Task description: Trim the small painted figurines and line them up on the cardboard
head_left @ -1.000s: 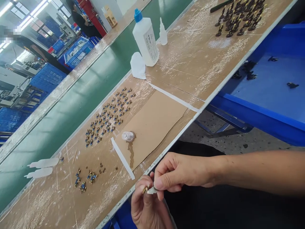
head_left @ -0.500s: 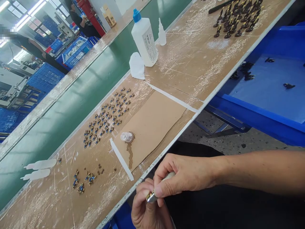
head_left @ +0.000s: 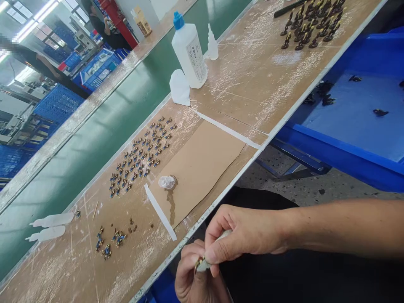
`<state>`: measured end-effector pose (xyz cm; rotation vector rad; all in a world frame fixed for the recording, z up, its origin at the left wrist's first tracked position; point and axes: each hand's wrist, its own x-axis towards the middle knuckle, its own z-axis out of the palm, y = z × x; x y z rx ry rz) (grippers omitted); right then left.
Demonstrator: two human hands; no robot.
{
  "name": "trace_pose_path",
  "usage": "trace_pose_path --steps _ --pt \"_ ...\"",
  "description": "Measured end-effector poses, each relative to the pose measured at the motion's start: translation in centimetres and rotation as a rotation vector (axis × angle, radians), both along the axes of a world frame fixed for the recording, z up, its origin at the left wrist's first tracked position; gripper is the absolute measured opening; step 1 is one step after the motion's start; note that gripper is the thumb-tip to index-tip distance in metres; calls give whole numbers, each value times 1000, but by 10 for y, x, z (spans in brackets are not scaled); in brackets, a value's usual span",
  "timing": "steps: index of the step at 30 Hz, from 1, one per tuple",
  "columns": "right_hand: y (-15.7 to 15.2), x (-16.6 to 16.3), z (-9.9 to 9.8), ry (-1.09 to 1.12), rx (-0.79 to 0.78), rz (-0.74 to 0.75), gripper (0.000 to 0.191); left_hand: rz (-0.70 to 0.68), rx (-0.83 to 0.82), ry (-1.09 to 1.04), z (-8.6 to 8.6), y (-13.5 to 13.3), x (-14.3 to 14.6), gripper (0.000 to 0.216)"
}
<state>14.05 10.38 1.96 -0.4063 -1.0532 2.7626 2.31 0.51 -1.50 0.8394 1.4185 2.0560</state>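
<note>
My left hand (head_left: 194,275) is closed around a small gold-and-brown painted piece (head_left: 198,261), mostly hidden by the fingers. My right hand (head_left: 232,235) pinches a pale grey, narrow tool (head_left: 224,235). Its grey end meets the piece at the left fingertips; its exact kind is hard to tell. Both hands are close together above my dark-clothed lap, at the front edge of the table (head_left: 252,84). Blue-and-gold figurines (head_left: 139,155) stand in a group on the table, and several more lie in a loose cluster (head_left: 119,237) near tiny brown beads (head_left: 132,227).
A cardboard sheet (head_left: 202,160) with taped ends bears a small clear cup (head_left: 167,182). Behind it stand a white blue-capped bottle (head_left: 194,59) and a dropper bottle (head_left: 212,44). Dark figures (head_left: 312,21) stand far right, above a blue tray (head_left: 353,122). Two people are in the background.
The grey tool's end has turned slightly against the small piece at my left fingertips. The hands stay in nearly the same place, and the view has shifted a little.
</note>
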Motion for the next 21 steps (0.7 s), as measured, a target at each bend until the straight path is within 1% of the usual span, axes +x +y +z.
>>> trace_pose_path --steps 3,6,8,13,16,18,21 --pt "-1 0 1 -19 -11 -23 12 -11 -3 -20 -1 -1 0 12" --pt "2 -1 1 -51 19 -83 14 36 -9 -23 -1 0 -1 14" --pt "4 -1 1 -82 51 -127 16 52 -44 -36 0 0 -1 15" --pt "8 -1 3 -93 65 -262 19 68 -159 -229 -2 0 0 15" --pt "7 -3 2 -72 124 -331 24 47 -220 -345 -4 -1 1 17" --pt "5 -4 0 -60 152 -338 26 66 -250 -415 -5 -1 2 18" --pt "3 -4 -3 -54 197 -278 27 149 -284 -488 -5 1 4 26"
